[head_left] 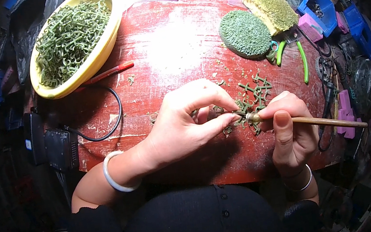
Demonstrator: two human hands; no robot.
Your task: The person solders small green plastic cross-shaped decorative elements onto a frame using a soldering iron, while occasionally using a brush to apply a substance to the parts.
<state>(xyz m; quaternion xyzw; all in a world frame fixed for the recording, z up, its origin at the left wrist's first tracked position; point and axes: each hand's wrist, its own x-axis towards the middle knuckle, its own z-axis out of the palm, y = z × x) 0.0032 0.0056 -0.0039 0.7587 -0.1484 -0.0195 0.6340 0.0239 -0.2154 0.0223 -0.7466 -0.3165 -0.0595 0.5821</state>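
Observation:
My left hand (186, 120) is over the red table (165, 78), thumb and forefinger pinched at the tip of a slim wooden-handled tool. Anything small between those fingertips is too hidden to name. My right hand (292, 131) grips the wooden-handled tool (328, 122) near its metal collar, its handle sticking out to the right. The tool's tip meets my left fingertips. Small green branched pieces (258, 89) lie scattered just beyond and beneath both hands. More such green pieces (71, 39) fill a yellow basin (112, 39) at the far left.
A round green-textured pad (245, 34) and a yellow block with a green-flecked top (270, 7) stand far right. Near them lie green-handled pliers (303, 62), blue bins (318, 9) and pink blocks (346, 113). A red pen (114, 71) and black cable (119, 109) lie left.

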